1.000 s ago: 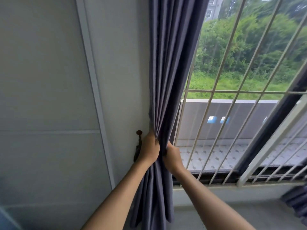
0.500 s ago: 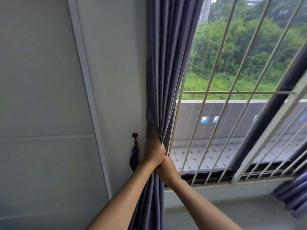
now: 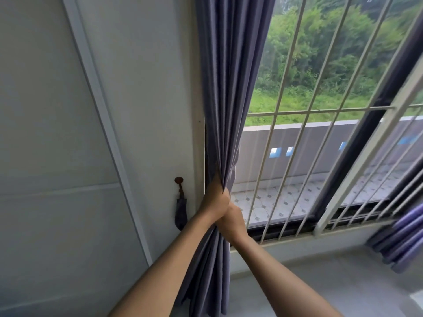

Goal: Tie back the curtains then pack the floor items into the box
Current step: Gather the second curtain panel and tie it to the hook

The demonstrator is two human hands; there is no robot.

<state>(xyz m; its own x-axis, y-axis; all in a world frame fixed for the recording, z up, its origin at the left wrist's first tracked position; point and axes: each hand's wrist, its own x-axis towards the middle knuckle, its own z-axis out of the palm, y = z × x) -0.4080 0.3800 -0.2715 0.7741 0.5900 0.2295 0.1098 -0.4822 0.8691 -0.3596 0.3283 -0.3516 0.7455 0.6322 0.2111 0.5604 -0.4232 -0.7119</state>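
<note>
Your left hand (image 3: pixel 215 197) grips the gathered curtain (image 3: pixel 229 88); your right hand (image 3: pixel 233 219), at its 5 o'clock and touching it, probably grasps it too.

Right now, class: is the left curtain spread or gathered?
Gathered: both hands, left and right, bunch the curtain beside the window edge.

White window bars (image 3: pixel 295 124) cross the right; green trees (image 3: pixel 320 46) stand far beyond, a tiled balcony floor (image 3: pixel 274 202) below.
</note>
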